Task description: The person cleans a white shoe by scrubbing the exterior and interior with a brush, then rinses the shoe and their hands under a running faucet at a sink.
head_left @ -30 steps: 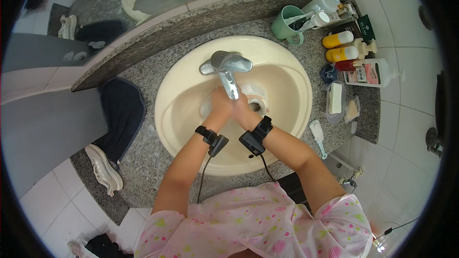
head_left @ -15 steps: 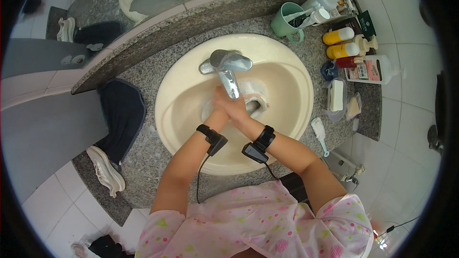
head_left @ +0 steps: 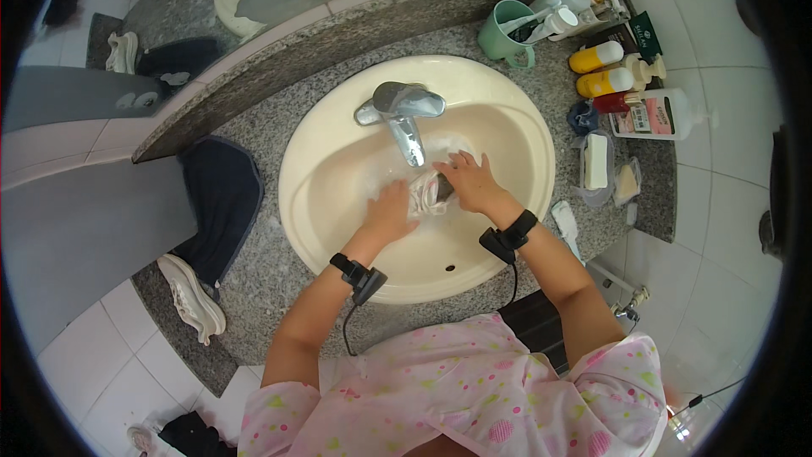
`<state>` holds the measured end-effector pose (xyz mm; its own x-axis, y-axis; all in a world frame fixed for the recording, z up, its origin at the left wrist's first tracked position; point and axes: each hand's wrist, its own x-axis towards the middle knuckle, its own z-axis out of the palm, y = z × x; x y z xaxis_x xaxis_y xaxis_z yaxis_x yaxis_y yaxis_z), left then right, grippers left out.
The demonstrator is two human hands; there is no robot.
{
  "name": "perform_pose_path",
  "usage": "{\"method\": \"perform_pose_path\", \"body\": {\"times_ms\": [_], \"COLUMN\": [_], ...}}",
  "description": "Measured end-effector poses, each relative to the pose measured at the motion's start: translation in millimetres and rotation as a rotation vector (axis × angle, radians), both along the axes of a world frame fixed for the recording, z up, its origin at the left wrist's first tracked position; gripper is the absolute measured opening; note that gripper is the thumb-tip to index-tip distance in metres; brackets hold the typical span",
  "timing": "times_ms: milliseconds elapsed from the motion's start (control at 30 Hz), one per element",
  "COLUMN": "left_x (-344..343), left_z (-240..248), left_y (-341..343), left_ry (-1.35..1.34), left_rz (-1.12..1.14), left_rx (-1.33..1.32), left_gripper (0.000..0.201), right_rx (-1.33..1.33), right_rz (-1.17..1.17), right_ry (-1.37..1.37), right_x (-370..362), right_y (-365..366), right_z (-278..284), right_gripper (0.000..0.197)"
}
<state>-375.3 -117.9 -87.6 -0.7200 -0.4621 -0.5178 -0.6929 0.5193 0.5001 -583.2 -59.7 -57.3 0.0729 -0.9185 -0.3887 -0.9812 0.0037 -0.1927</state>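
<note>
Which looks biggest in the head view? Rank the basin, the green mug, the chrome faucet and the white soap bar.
1. basin
2. chrome faucet
3. green mug, close to the faucet, so unsure
4. white soap bar

We see a home bathroom. Our hands (head_left: 431, 199) rest in an oval cream washbasin (head_left: 338, 228) set in a speckled granite counter (head_left: 254, 279), directly below a chrome mixer tap (head_left: 404, 114). Beyond and to the right of our right hand stand a green toothbrush mug (head_left: 501, 38), yellow bottles (head_left: 599, 69) and a soap dish (head_left: 595, 165); white wall tiles (head_left: 719, 51) surround them.
</note>
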Motion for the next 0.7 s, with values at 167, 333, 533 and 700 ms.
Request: {"method": "perform_pose_path", "body": {"times_ms": [167,333,533,700], "left_x": [1,1,1,11], "left_z": [-9,-8,4,-24], "left_y": [20,4,-8,-14], "left_ry": [-0.105,-0.147,-0.054,-0.139], "left_rz": [-0.054,0.041,-0.045,-0.188], "left_rx": [-0.079,-0.098,-0.438,-0.658], "left_gripper": [0.108,0.117,0.107,0.085], "right_rx": [0.212,0.092,0.211,0.280], "right_rz": [-0.098,-0.154,-0.359,-0.596], "right_ry": [-0.221,-0.475,-0.486,-0.422], "right_x": [-18,-44,-54,-37], "right_y": [-14,-20,-16,-22], "right_z": [-17,-41,-66,-57], "right_gripper": [0.066,0.063,0.067,0.071]}}
